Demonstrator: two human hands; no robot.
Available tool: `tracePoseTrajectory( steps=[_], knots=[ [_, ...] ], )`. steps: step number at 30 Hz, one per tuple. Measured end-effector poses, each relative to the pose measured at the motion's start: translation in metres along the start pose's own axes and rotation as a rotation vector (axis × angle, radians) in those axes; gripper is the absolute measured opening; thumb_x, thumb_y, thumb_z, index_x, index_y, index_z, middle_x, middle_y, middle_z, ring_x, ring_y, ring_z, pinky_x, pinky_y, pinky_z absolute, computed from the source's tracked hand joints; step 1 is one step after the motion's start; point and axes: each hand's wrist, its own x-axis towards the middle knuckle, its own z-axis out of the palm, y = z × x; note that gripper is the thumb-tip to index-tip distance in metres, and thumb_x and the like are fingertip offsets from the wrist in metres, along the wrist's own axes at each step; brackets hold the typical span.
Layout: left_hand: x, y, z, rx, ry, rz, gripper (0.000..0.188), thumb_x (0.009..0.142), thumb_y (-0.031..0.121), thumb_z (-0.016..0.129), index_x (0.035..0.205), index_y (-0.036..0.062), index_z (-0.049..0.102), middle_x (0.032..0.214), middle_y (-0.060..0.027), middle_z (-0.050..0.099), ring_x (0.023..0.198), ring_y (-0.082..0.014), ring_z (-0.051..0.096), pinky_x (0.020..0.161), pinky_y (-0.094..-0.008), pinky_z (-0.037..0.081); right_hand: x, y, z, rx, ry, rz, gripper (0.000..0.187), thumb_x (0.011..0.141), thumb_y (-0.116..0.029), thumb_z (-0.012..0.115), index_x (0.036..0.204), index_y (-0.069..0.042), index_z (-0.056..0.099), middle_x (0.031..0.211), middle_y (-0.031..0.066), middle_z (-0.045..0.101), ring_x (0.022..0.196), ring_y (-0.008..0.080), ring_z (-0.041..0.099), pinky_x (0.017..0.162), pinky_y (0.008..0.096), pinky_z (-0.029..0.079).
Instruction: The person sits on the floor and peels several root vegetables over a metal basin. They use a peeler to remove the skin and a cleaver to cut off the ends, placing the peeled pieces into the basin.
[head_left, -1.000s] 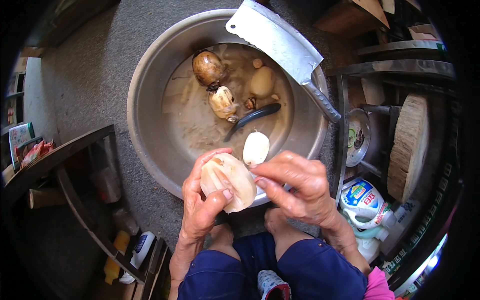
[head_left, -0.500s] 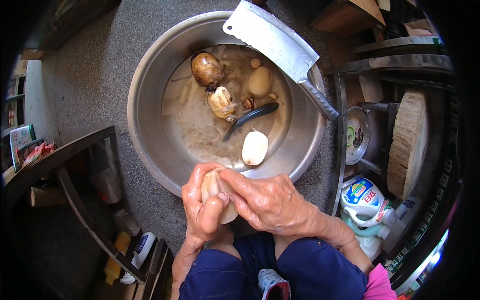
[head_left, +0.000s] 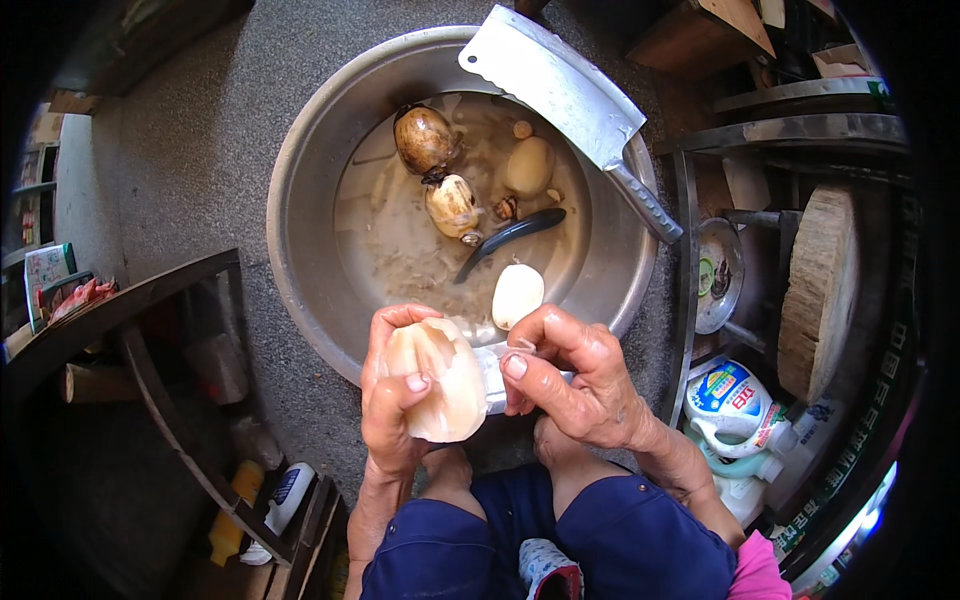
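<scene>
My left hand is wrapped around a pale, peeled lotus root segment, its grooved side turned up, over the near rim of the basin. Beside it, my right hand pinches a thin pale strip, apparently peel, between thumb and fingers. Below them is a wide metal basin of cloudy water. In it lie a brown unpeeled lotus root segment joined to a partly peeled one, a pale segment, a white peeled piece and a dark curved object.
A cleaver rests across the basin's far right rim, handle toward the right. To the right stand a metal rack, a round wooden chopping block and detergent bottles. A wooden shelf with bottles is on the left.
My right hand has drawn away from the lotus root to the right, now pinching a thin strip. My left hand has tilted the segment, showing more of it.
</scene>
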Motion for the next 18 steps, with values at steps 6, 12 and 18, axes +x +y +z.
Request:
tracePoseTrajectory(
  steps=[6, 12, 18],
  knots=[
    [0.004, -0.005, -0.007, -0.154, -0.08, -0.092, 0.06, 0.07, 0.027, 0.06, 0.12, -0.0002, 0.044, 0.098, -0.0138, 0.059, 0.088, -0.0207, 0.061, 0.078, -0.0309, 0.053, -0.001, 0.01, 0.001, 0.182, 0.048, 0.162, 0.017, 0.097, -0.015, 0.05, 0.094, 0.001, 0.054, 0.072, 0.0053, 0.063, 0.059, 0.0102, 0.06, 0.053, 0.0235, 0.048],
    [0.005, -0.011, -0.009, 0.229, -0.187, 0.11, 0.037, 0.099, 0.035, 0.057, 0.118, 0.0034, 0.06, 0.103, -0.0039, 0.063, 0.093, -0.0113, 0.058, 0.082, -0.026, 0.047, 0.012, 0.007, -0.003, -0.125, -0.078, 0.233, 0.026, 0.093, -0.022, 0.056, 0.084, 0.002, 0.056, 0.063, 0.0106, 0.059, 0.058, 0.0194, 0.061, 0.057, 0.0341, 0.046],
    [0.004, -0.006, -0.005, 0.759, -0.197, 0.239, 0.028, 0.094, 0.023, 0.067, 0.111, 0.0016, 0.065, 0.091, -0.0085, 0.067, 0.086, -0.0135, 0.061, 0.077, -0.0282, 0.049, 0.02, 0.022, -0.007, -0.543, -0.231, 0.118, 0.033, 0.087, -0.029, 0.056, 0.089, 0.004, 0.054, 0.068, 0.0245, 0.062, 0.071, 0.044, 0.063, 0.067, 0.0496, 0.049]
  ],
)
